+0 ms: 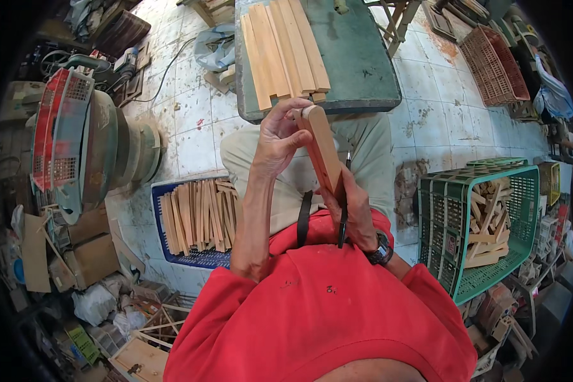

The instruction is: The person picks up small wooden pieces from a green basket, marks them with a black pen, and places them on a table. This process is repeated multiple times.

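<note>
A wooden piece with a rounded upper end (325,143) is held tilted over my lap. My left hand (282,136) grips its upper end, with the thumb and fingers on its side. Around its lower end my right hand (355,205) is closed, and a black pen (344,215) also sits in that hand. Beyond my hands, wooden strips (284,52) lie side by side on a green-topped table (363,71), some reaching its near edge. Whether the held wood is one piece or several stacked together I cannot tell.
A blue plastic crate (191,260) of wooden strips stands on the tiled floor at left. At right, a green plastic crate (487,172) holds short wood pieces. A green machine (105,138) with a red basket (52,129) is at far left; a reddish crate (492,67) stands at upper right.
</note>
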`<state>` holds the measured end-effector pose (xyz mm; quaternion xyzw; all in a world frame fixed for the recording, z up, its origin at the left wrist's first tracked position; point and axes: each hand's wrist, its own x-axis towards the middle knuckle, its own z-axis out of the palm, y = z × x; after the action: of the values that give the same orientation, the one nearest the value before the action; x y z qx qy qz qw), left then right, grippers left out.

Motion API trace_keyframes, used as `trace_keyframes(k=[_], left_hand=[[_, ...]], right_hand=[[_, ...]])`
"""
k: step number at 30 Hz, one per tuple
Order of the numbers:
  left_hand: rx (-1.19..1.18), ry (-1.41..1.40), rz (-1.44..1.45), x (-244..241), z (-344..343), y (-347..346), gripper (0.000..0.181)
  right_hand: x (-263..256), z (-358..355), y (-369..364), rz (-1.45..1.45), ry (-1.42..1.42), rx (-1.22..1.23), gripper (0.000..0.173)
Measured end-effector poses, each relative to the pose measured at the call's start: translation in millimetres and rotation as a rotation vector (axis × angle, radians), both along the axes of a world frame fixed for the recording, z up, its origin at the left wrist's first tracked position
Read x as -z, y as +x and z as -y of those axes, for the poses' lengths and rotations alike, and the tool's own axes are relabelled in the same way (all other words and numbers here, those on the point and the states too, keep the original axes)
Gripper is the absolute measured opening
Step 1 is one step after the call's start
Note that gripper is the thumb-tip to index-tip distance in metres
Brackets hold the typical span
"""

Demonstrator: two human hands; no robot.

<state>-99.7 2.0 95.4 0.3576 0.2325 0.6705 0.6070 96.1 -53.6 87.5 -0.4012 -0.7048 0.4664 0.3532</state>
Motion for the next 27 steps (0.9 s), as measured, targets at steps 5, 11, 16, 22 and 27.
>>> trace_keyframes(k=[5,11,16,22,27], left_hand=[[-0.009,0.0,0.032,21,3,-4,0.054],[-0.066,0.013,-0.009,22,4,-2,0.048],[-0.06,0.037,0.009,22,6,-4,0.048],[-0.045,0.043,0.029,18,6,-6,0.048],[-0.037,0.021,0.059,21,6,-3,0.046]], right_hand=[[4,1,-5,0.03,0.181,0.023,0.054],[-2,3,-8,0.057,0.177,0.042,0.054],[-1,5,-10,0.037,0.192,0.054,0.053],[-7,4,-11,0.02,0.149,0.008,0.054],[-2,5,-11,0.009,0.156,0.023,0.054]])
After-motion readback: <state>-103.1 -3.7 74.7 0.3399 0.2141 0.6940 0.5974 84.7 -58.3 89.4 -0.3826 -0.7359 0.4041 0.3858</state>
